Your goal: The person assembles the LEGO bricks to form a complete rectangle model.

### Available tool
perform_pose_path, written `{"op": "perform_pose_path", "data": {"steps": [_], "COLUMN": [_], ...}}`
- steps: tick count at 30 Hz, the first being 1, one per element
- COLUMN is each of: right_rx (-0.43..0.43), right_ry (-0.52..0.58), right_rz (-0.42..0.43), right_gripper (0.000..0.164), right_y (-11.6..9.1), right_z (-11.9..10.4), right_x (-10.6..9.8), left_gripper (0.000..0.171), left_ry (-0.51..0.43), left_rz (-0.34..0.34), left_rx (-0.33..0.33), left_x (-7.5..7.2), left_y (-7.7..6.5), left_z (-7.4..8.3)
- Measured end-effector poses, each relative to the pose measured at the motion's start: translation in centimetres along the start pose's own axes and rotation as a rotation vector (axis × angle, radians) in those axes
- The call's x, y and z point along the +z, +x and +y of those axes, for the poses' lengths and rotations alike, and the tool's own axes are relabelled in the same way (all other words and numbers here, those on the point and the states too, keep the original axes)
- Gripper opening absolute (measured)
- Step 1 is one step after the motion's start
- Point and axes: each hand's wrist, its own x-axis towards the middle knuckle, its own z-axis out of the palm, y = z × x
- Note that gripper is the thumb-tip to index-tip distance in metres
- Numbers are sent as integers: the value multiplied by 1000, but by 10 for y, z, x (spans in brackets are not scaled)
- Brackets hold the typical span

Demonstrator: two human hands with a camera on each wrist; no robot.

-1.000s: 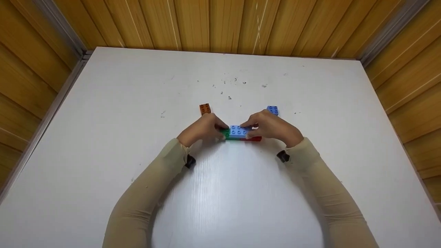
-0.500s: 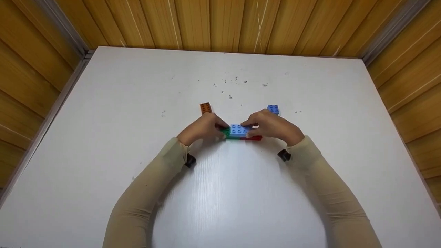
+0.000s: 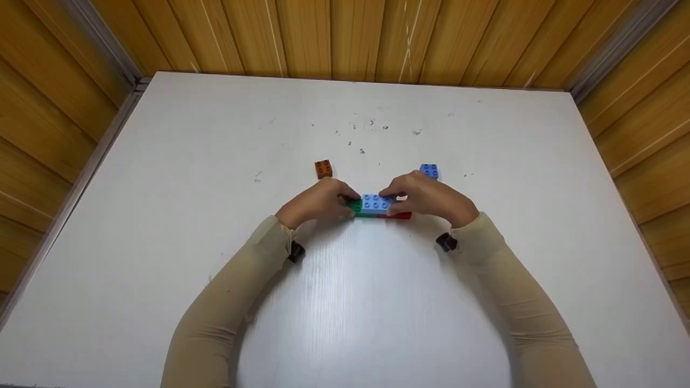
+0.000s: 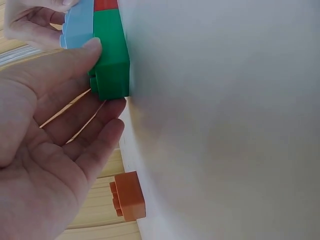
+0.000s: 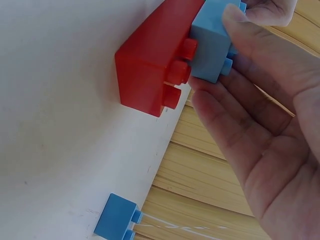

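Observation:
A green toy building brick (image 4: 112,55) and a red brick (image 5: 150,60) stand end to end on the table, studs up. Across their joint, on top of both, sits a light blue brick (image 3: 374,202). My left hand (image 3: 321,202) pinches the green brick between thumb and fingers at its left end. With thumb and fingertips, my right hand (image 3: 426,196) grips the light blue brick near its right end. Part of the red brick's studs shows bare beside it in the right wrist view. The right hand hides some of the red brick in the head view.
An orange-brown brick (image 3: 323,168) lies beyond my left hand. A blue brick (image 3: 429,171) lies beyond my right hand. Both are on the white table (image 3: 334,302), which ends at wood-patterned walls (image 3: 350,40).
Both hands keep their hold on the bricks, and the bricks stay put. Only the head view has shifted slightly.

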Motion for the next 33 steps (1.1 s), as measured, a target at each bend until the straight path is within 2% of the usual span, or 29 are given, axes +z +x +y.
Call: {"op": "perform_pose_path", "data": {"steps": [11, 21, 33], "right_rx": [-10, 4, 22], "right_ry": [37, 83, 67], "right_rz": [8, 13, 11], "right_gripper": [39, 38, 40], "right_y": [0, -1, -2], "right_z": [5, 9, 9], "right_x": [0, 3, 2], "left_gripper": [41, 43, 51], "left_ry": [0, 32, 109], "left_rz": [-6, 100, 227], "left_rx": [15, 98, -4], "left_x": [-7, -19, -34], "left_y": [-2, -5, -10], "left_z": [-3, -14, -27]}}
